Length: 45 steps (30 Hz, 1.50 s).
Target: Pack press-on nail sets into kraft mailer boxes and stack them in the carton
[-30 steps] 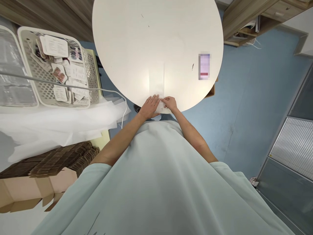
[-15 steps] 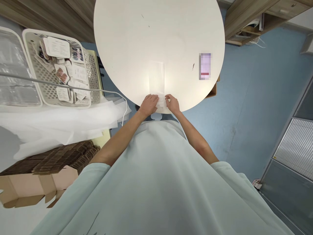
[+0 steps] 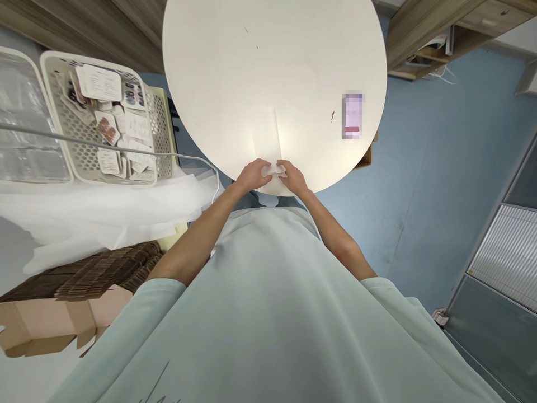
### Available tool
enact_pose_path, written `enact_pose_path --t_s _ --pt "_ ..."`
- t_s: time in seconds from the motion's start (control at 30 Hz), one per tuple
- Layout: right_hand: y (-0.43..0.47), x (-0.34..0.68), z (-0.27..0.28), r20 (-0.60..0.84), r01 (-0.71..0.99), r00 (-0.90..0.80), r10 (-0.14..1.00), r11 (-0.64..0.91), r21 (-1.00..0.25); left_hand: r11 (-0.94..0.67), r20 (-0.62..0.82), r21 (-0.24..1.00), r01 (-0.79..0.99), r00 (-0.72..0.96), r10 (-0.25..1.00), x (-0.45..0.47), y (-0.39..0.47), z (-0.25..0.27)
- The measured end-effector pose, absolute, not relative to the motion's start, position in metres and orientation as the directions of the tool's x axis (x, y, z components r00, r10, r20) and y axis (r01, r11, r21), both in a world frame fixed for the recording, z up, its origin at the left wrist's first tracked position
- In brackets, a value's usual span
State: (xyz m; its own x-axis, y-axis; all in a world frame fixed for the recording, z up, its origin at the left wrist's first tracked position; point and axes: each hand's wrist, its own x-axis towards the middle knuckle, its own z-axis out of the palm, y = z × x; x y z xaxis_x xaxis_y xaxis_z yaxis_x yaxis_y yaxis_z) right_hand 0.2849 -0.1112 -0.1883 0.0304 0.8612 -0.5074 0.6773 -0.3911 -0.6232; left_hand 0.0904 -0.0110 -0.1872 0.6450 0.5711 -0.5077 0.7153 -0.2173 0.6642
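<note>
A long strip of thin, translucent white wrapping sheet [image 3: 265,134] lies on the round white table [image 3: 218,67], running away from me. Its near end is gathered into a small folded bundle between my hands, close to the table's front edge. From the left, my left hand [image 3: 254,175] is closed on this folded end. Opposite it, my right hand [image 3: 293,177] pinches the right side of the same bundle. Whether anything lies inside the folds, I cannot tell.
A pixelated purple item [image 3: 353,116] rests on the table's right side. At left stand a perforated basket [image 3: 163,129] of printed cards, a tub of clear packs [image 3: 29,129], a pile of white sheets [image 3: 104,210] and stacked brown cardboard [image 3: 109,271]. A cable [image 3: 184,155] crosses there.
Both hands have closed in on the sheet's near end, which is now bunched between them. The far part of the strip has slanted slightly to the left.
</note>
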Motion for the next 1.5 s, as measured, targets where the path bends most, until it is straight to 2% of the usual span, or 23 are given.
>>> enact_pose_path --t_s 0.13,0.27,0.37,0.47,0.6,0.7,0.9,1.0,1.1,1.2,1.33,1.5 --pt "-0.102 0.287 -0.189 -0.527 0.61 0.093 0.845 -0.467 -0.64 -0.012 -0.554 0.703 0.711 0.558 0.617 0.083 -0.011 -0.185" --pt "-0.093 0.286 -0.188 -0.528 0.582 0.147 0.837 -0.505 -0.638 0.222 -0.587 0.754 0.618 0.483 0.65 0.074 -0.01 -0.187" --pt "-0.086 0.286 -0.188 -0.538 0.575 0.166 0.827 -0.524 -0.628 0.393 -0.643 0.742 0.543 0.413 0.645 0.071 -0.005 -0.196" --pt "-0.08 0.287 -0.189 -0.545 0.574 0.177 0.82 -0.536 -0.62 0.448 -0.674 0.718 0.532 0.374 0.637 0.07 0.001 -0.204" --pt "-0.071 0.287 -0.196 -0.538 0.576 0.215 0.815 -0.551 -0.604 0.372 -0.634 0.745 0.554 0.416 0.652 0.071 0.005 -0.207" --pt "-0.064 0.285 -0.204 -0.532 0.57 0.271 0.802 -0.579 -0.582 0.37 -0.63 0.737 0.565 0.379 0.678 0.076 0.006 -0.211" --pt "-0.055 0.277 -0.212 -0.568 0.576 0.35 0.745 -0.649 -0.497 0.342 -0.642 0.626 0.701 0.213 0.737 0.089 0.005 -0.228" --pt "-0.055 0.273 -0.211 -0.518 0.645 0.316 0.795 -0.581 -0.497 0.214 -0.57 0.547 0.809 0.172 0.804 0.092 0.0 -0.226" --pt "-0.055 0.271 -0.208 -0.389 0.722 0.197 0.9 -0.401 -0.564 -0.068 -0.378 0.551 0.832 0.321 0.868 0.095 -0.006 -0.218" --pt "-0.054 0.275 -0.206 -0.333 0.77 0.039 0.942 -0.241 -0.591 -0.307 -0.279 0.627 0.716 0.574 0.77 0.099 -0.006 -0.213" --pt "-0.054 0.283 -0.205 -0.374 0.779 -0.089 0.923 -0.169 -0.604 -0.383 -0.298 0.675 0.631 0.708 0.64 0.105 -0.002 -0.217" --pt "-0.063 0.287 -0.206 -0.404 0.768 -0.091 0.91 -0.194 -0.611 -0.383 -0.325 0.682 0.623 0.728 0.604 0.099 -0.006 -0.223"
